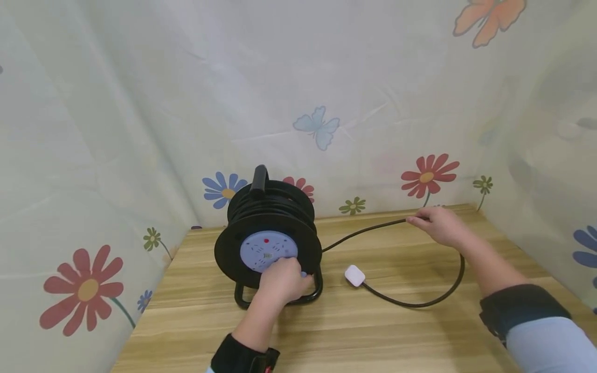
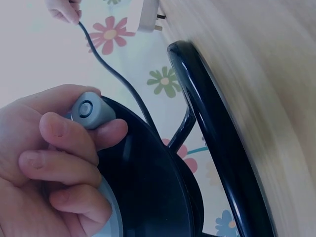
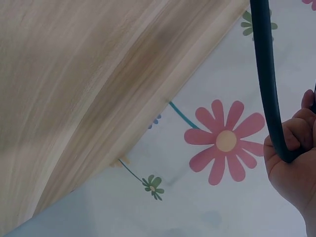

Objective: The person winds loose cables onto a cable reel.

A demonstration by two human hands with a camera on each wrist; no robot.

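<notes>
A black cable reel (image 1: 227, 255) with a pale blue socket face (image 1: 252, 247) stands upright on its tube frame at the table's left. My left hand (image 1: 282, 282) is at its lower front, thumb and index finger pinching the small grey crank knob (image 2: 94, 111), as the left wrist view shows. Off to the right, my right hand (image 1: 440, 225) grips the black cable (image 1: 364, 230), which runs taut-looking from the reel's side. In the right wrist view the cable (image 3: 266, 74) passes into the curled fingers. Beyond that hand it loops back to a white plug (image 1: 354, 275) near the reel.
The wood-grain table (image 1: 200, 331) reaches back to a pale curtain (image 1: 373, 77) printed with flowers and butterflies, which also hangs along both sides. A black carry handle (image 1: 259, 181) tops the reel, and its black tube foot (image 2: 217, 133) sits close to the tabletop.
</notes>
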